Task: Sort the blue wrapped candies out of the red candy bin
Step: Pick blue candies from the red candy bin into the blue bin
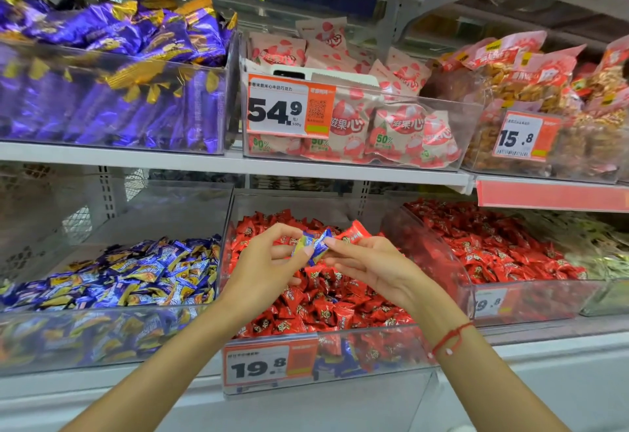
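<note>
Both hands hover over the middle clear bin [340, 331] full of red wrapped candies [323, 309]. My left hand [269, 261] pinches blue and yellow wrapped candies [315, 244] between thumb and fingertips. My right hand [367, 261] touches the same blue candies with its fingertips and holds a red candy [354, 231] at its far side. A few blue candies [335, 362] show low behind the bin's front wall. To the left, a clear bin [102, 316] holds a heap of blue and yellow candies [136, 275].
A second bin of red candies [493, 244] stands to the right. An orange price tag reading 19.8 [269, 365] hangs on the middle bin's front. The shelf above carries bins of purple packs [112, 57], pink pouches [357, 115] and orange snack bags [544, 98].
</note>
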Tool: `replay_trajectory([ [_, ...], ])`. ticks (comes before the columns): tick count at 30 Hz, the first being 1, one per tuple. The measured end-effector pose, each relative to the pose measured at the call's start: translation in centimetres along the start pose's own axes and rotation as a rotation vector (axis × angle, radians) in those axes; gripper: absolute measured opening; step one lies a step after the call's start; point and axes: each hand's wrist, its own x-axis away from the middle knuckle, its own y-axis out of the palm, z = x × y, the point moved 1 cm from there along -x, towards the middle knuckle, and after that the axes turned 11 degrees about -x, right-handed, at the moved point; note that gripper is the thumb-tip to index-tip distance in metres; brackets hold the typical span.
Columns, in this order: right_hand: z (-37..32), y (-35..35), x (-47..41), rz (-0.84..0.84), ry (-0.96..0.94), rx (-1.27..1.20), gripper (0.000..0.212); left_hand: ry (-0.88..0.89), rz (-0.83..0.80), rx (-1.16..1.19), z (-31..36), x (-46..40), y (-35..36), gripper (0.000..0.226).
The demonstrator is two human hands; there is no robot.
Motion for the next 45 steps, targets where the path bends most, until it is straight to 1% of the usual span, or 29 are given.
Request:
replay_trajectory([
  [3, 0.4, 0.4, 0.0, 0.033, -0.011, -0.029, 0.023, -0.026, 0.004, 0.007, -0.2, 0.1, -0.1, 0.029],
  [6, 0.5, 0.7, 0.1, 0.031, -0.034, 0.044, 0.023, -0.040, -0.004, -0.012, -0.2, 0.2, -0.1, 0.039],
  [8, 0.2, 1.0, 0.4, 0.005, -0.042, 0.127, 0.023, -0.029, 0.008, -0.035, -0.3, 0.2, -0.2, 0.035],
  [10, -0.1, 1.0, 0.6, -0.022, -0.052, 0.191, 0.021, -0.015, 0.032, -0.074, -0.3, 0.2, -0.3, 0.022],
  [12, -0.5, 0.5, 0.6, 0.008, -0.095, 0.287, 0.018, -0.012, 0.047, -0.086, -0.4, 0.0, -0.6, 0.019],
  [13, -0.7, -0.2, 0.5, 0.062, -0.141, 0.421, 0.020, -0.014, 0.051, -0.079, -0.4, -0.1, -0.7, 0.020],
  [16, -0.4, -2.3, -0.3, 0.341, -0.253, 1.153, 0.016, -0.010, 0.074, -0.057, -0.2, -0.2, -1.1, 0.024],
  [17, -0.1, -2.4, -0.4, 0.392, -0.276, 1.275, 0.013, -0.007, 0.082, -0.045, -0.1, -0.2, -1.1, 0.024],
  [18, 0.2, -2.3, -0.6, 0.381, -0.298, 1.288, 0.012, -0.004, 0.087, -0.031, 0.1, -0.1, -1.1, 0.023],
  [20, 1.1, -1.5, -1.1, 0.225, -0.298, 1.226, 0.010, 0.004, 0.092, 0.002, 0.6, 0.0, -1.0, 0.022],
  [21, 1.6, -1.1, -1.3, 0.138, -0.257, 1.240, 0.011, 0.019, 0.095, 0.013, 0.9, 0.1, -0.8, 0.021],
  [23, 2.6, -0.5, -1.8, 0.026, -0.141, 1.382, 0.020, 0.060, 0.099, 0.019, 1.8, 0.4, -0.5, 0.021],
  [25, 3.5, -0.5, -2.1, 0.018, -0.069, 1.530, 0.026, 0.082, 0.112, 0.028, 2.2, 0.5, -0.4, 0.021],
  [27, 4.1, -0.5, -2.4, 0.025, -0.068, 1.582, 0.023, 0.081, 0.125, 0.013, 2.2, 0.5, -0.7, 0.028],
  [29, 4.2, -0.6, -2.6, 0.043, -0.110, 1.544, 0.020, 0.067, 0.130, -0.019, 2.0, 0.5, -0.8, 0.040],
  [30, 4.0, -0.9, -2.6, 0.064, -0.130, 1.497, 0.019, 0.063, 0.132, -0.023, 1.8, 0.5, -0.8, 0.042],
  [33, 3.2, -2.4, -2.8, 0.119, -0.131, 1.350, 0.018, 0.069, 0.144, -0.004, 1.5, 0.5, -1.0, 0.033],
  [35, 2.9, -3.2, -2.8, 0.109, -0.131, 1.307, 0.017, 0.075, 0.146, 0.007, 1.4, 0.4, -1.0, 0.026],
  [37, 2.6, -3.3, -2.6, 0.104, -0.186, 1.250, 0.008, 0.084, 0.143, 0.015, 1.4, 0.3, -1.1, 0.021],
  [38, 2.4, -3.3, -2.6, 0.121, -0.228, 1.182, 0.006, 0.086, 0.138, 0.022, 1.4, 0.3, -1.1, 0.020],
  [40, 1.5, -3.6, -2.6, 0.177, -0.328, 1.014, 0.007, 0.079, 0.124, 0.035, 1.4, 0.2, -1.1, 0.020],
  [41, 0.9, -3.7, -2.5, 0.169, -0.363, 0.921, 0.008, 0.072, 0.112, 0.033, 1.3, 0.1, -1.0, 0.019],
  [42, 0.3, -3.8, -2.3, 0.124, -0.377, 0.826, 0.009, 0.066, 0.095, 0.024, 1.3, 0.2, -1.0, 0.019],
  [45, -0.9, -3.3, -1.2, -0.081, -0.324, 0.611, 0.007, 0.038, 0.036, -0.052, 1.0, 0.2, -1.0, 0.020],
])
